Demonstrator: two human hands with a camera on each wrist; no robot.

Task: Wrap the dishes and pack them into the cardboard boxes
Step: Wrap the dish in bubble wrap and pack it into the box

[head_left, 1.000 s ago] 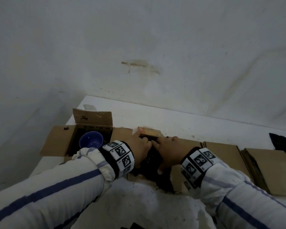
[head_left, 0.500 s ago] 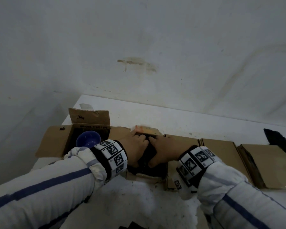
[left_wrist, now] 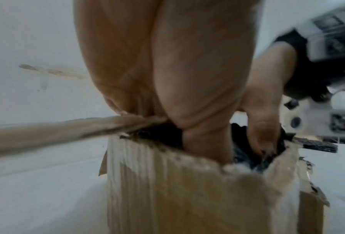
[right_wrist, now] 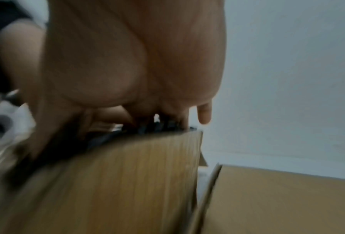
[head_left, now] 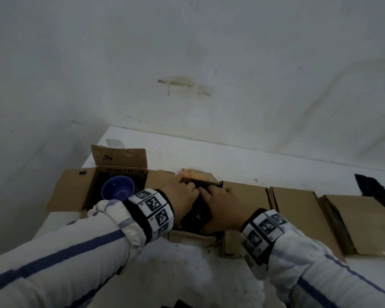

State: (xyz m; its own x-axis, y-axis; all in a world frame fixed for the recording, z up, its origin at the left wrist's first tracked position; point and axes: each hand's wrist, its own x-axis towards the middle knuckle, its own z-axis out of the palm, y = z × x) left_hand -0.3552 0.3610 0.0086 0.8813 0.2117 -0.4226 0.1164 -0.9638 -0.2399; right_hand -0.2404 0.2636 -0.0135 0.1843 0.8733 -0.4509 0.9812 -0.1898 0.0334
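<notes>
Dark wrapped bundle [head_left: 197, 213] sitting in the middle cardboard box [head_left: 193, 237], both hands lying on it.

The left hand [head_left: 182, 200] and right hand [head_left: 222, 205] are pressing it down, fingers meeting on top, neither visibly curling round it; beside the left wrist, a blue bowl [head_left: 117, 189] is sitting in another open box [head_left: 73, 190].

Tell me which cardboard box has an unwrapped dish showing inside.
The leftmost open box: a bare blue bowl sits in it. The middle box shows only a dark bundle under both hands.
</notes>
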